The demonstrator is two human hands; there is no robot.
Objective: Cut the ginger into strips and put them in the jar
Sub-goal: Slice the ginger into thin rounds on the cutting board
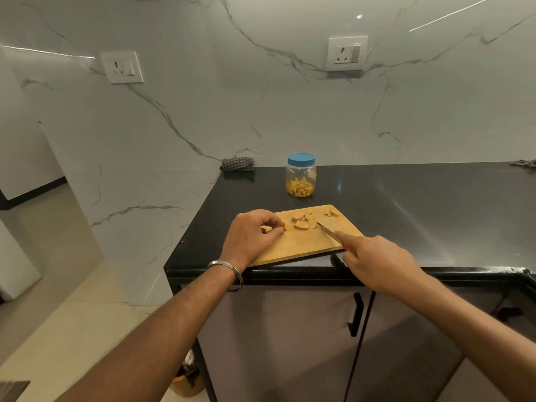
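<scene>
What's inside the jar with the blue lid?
The clear plastic jar with the blue lid holds thin yellow ginger strips piled at the bottom; the upper part looks empty. The lid is on, so the very top inside is hidden.

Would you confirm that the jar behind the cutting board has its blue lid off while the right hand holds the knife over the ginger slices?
Not quite: the head view shows the blue lid on the jar, closing it, with strips already inside. The rest holds: the jar stands behind the cutting board, and the right hand holds the knife by the ginger slices.
</scene>
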